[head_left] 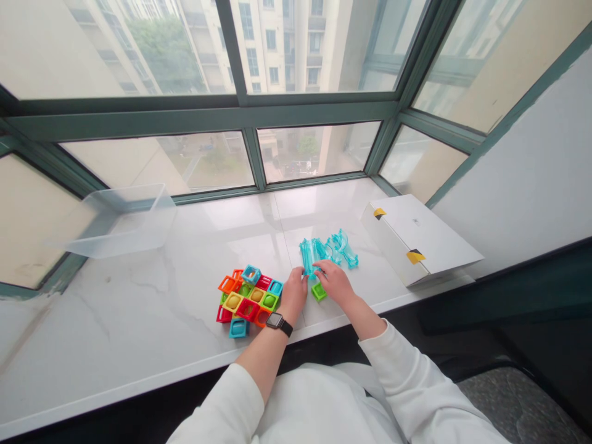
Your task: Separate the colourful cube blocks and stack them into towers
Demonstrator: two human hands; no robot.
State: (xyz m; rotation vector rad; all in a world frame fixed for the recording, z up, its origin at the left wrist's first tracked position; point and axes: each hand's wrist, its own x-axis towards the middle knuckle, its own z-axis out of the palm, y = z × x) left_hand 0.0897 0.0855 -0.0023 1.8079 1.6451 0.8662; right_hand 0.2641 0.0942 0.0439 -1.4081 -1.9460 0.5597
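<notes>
My left hand [294, 291], with a black watch on the wrist, rests on the white marble sill beside a cluster of colourful square block frames [247, 299]; its fingers are curled at the near end of a straight turquoise track piece [306, 256]. My right hand [333, 280] lies just to the right, fingers closed on the same near end of the turquoise pieces. A single green square block [319, 291] sits between and just under the two hands. More curved turquoise track pieces [342, 246] lie beyond the right hand.
A clear plastic bin [121, 221] stands at the back left of the sill [139, 320]. A white cardboard box [416, 243] with yellow-black tape lies at the right. Window glass and green frames run along the back; a white wall rises at the right.
</notes>
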